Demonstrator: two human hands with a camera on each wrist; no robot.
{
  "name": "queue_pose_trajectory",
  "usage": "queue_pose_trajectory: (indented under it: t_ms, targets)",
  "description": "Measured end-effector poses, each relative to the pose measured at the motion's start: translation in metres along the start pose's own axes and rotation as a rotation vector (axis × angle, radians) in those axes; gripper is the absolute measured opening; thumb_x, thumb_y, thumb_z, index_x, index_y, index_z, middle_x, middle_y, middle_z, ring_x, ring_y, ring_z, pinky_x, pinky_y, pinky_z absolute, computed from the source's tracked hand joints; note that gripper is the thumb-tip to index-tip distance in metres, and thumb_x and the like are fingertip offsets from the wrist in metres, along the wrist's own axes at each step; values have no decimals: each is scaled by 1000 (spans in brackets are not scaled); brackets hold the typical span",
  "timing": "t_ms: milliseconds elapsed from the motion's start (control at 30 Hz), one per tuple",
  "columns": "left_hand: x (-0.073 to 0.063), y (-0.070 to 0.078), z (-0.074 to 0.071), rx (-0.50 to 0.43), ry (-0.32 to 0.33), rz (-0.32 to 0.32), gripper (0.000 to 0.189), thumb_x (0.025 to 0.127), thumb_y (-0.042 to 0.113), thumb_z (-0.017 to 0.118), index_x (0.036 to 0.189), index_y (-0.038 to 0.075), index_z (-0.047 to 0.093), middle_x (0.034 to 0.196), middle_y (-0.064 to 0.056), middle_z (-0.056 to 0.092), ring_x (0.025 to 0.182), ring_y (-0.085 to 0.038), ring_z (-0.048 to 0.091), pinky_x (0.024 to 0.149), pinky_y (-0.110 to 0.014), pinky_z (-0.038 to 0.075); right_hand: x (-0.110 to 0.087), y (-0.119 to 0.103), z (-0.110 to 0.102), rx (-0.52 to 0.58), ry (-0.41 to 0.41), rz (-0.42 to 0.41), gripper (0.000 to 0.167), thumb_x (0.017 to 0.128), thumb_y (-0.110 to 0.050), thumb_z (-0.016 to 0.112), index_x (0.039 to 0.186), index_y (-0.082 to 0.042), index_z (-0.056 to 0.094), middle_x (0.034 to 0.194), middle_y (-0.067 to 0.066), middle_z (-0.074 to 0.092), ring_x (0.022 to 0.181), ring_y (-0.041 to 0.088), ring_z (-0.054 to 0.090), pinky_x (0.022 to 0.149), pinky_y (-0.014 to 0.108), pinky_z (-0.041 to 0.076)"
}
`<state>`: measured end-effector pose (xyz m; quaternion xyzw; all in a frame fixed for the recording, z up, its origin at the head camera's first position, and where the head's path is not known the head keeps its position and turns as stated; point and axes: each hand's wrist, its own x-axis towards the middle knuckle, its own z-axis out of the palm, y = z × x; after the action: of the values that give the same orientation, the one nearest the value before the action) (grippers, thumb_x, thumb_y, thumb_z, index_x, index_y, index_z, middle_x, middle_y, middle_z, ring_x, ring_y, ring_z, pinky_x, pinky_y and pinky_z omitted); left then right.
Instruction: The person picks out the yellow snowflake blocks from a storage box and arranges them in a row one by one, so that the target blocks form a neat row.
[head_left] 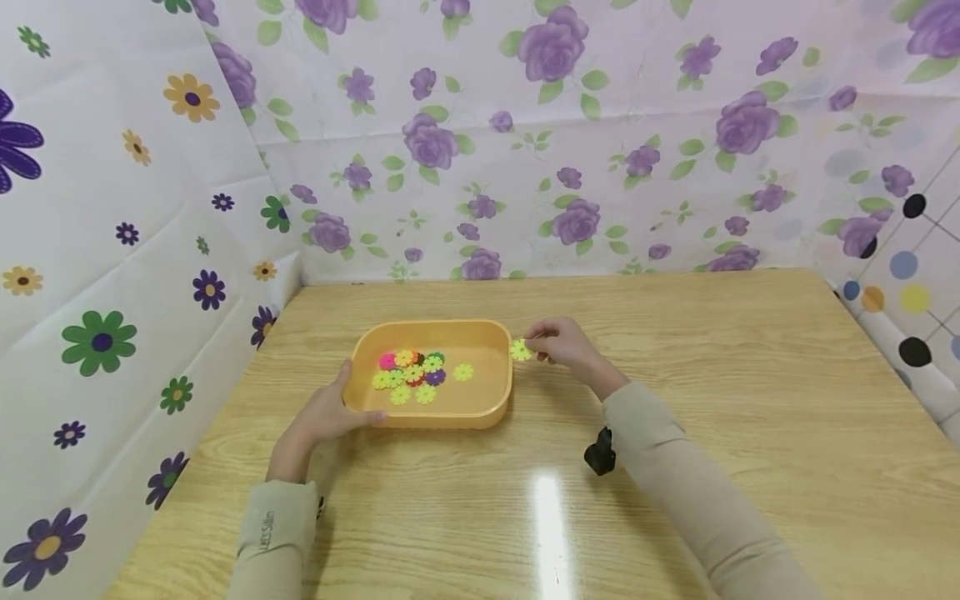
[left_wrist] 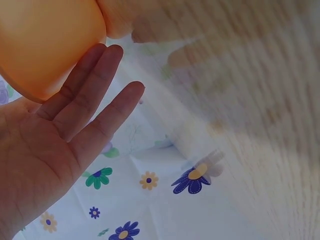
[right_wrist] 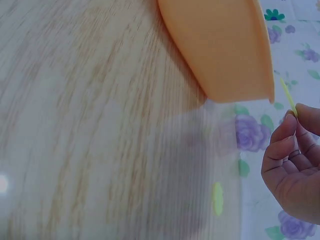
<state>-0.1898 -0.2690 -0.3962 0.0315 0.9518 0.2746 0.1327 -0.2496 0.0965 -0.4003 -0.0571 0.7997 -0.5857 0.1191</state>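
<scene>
An orange plastic basin (head_left: 480, 408) sits on the table. Inside lie several small flower-shaped plastic discs (head_left: 413, 372), mostly yellow-green, with pink, orange, purple and green ones among them. My left hand (head_left: 330, 410) holds the basin's left end, thumb along the front side and fingers at the left wall. The left wrist view shows three of its fingers extended, at or against the basin's outer wall (left_wrist: 50, 45). Just beyond the right rim, my right hand (head_left: 566, 343) pinches a yellow-green flower disc (head_left: 521, 350) between thumb and fingertips. The right wrist view shows that disc (right_wrist: 288, 97) edge-on.
The glossy wood-grain table (head_left: 720, 400) reaches back to a purple-flowered sheet (head_left: 525, 167). Another flowered sheet (head_left: 150, 250) hangs along the left side. A small black device (head_left: 600, 454) is beside the right wrist. The tabletop reflects light and the held disc.
</scene>
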Motion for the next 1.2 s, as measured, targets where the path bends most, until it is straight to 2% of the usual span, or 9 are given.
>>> queue_pose_trajectory:
  t_ms: [100, 267, 433, 733, 1000, 1200]
  targets:
    - [0, 0, 0, 0, -1, -2, 125, 67, 60, 70, 142, -4, -5, 142, -35, 14, 127, -48, 24, 101, -57, 24, -2, 5, -5, -16, 14, 13, 17, 88, -9, 58, 101, 3, 63, 82, 6, 60, 68, 16, 54, 65, 35, 46]
    - [-1, 0, 0, -8, 5, 7, 125, 67, 59, 71, 142, -4, -5, 142, -35, 15, 127, -48, 25, 101, -56, 24, -1, 17, -17, -21, 40, 52, 19, 90, -11, 57, 103, 1, 62, 87, 7, 59, 79, 28, 55, 72, 41, 46]
    - [-2, -1, 0, -11, 8, 7, 124, 67, 57, 71, 142, -5, -5, 142, -35, 15, 127, -48, 24, 101, -56, 23, 1, 29, -28, -16, 49, 74, 21, 91, -13, 56, 106, 1, 61, 94, 8, 59, 88, 34, 55, 74, 40, 46]
    - [0, -1, -1, 9, 5, 9, 123, 68, 57, 71, 142, -5, -6, 140, -36, 17, 126, -49, 25, 101, -56, 22, 2, 37, -49, -55, 52, 91, 24, 92, -11, 54, 109, 4, 59, 97, 11, 57, 79, 25, 55, 70, 36, 45]
    - [3, -2, -3, 17, 0, 9, 123, 68, 58, 70, 143, -4, -5, 141, -35, 17, 127, -48, 24, 102, -55, 21, 2, 39, -63, -112, 91, 129, 26, 91, -9, 54, 111, 7, 58, 97, 13, 57, 77, 23, 56, 71, 37, 46]
    - [0, -4, -3, 15, -2, 3, 123, 68, 58, 70, 143, -3, -5, 141, -35, 16, 127, -49, 24, 102, -56, 21, 5, 44, -68, -126, 105, 149, 24, 90, -7, 53, 108, 9, 57, 104, 17, 53, 78, 23, 55, 73, 37, 47]
